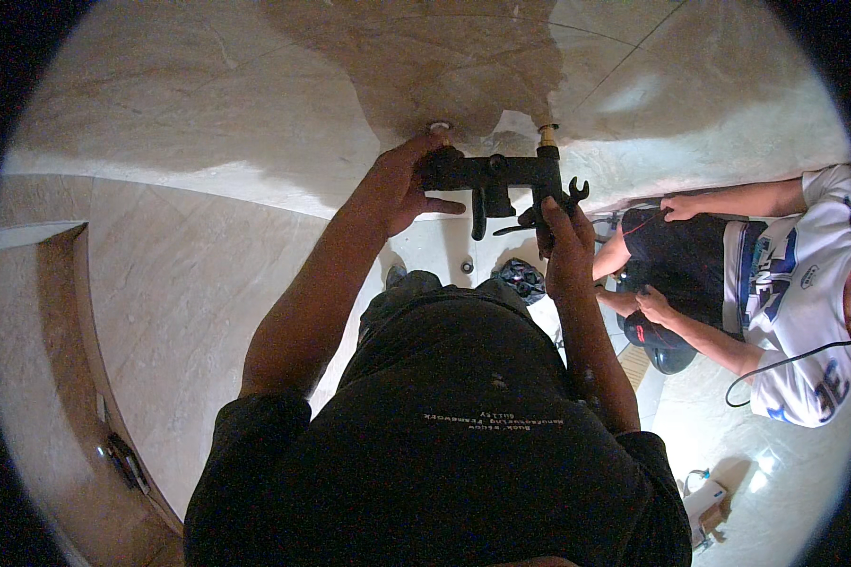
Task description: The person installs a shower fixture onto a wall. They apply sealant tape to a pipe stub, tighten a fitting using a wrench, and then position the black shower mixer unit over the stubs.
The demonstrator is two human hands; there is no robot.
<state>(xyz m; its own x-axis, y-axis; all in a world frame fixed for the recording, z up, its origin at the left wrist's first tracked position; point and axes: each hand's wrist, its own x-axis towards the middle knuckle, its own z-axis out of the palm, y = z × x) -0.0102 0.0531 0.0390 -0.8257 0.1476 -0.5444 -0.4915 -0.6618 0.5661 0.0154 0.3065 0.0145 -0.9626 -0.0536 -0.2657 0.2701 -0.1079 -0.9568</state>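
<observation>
A black mixer tap (490,171) is held level against the marble-look wall, its lever and spout hanging below the body. At its right end a brass fitting (547,136) runs into the wall. A pale round wall outlet (440,126) shows by the left end. My left hand (399,181) is closed round that left end, its thumb sticking out below. Under the right end, my right hand (565,236) is closed on a dark open-ended wrench (579,192), whose jaws point up beside the tap. Shadow hides how the right fingers meet the tap.
Close on the right sits another person (775,274) in a white shirt and dark shorts, with both hands near the knees. A white box-like item (705,510) lies on the floor at lower right. A drain (467,267) and a dark bag-like bundle (521,277) are below the tap.
</observation>
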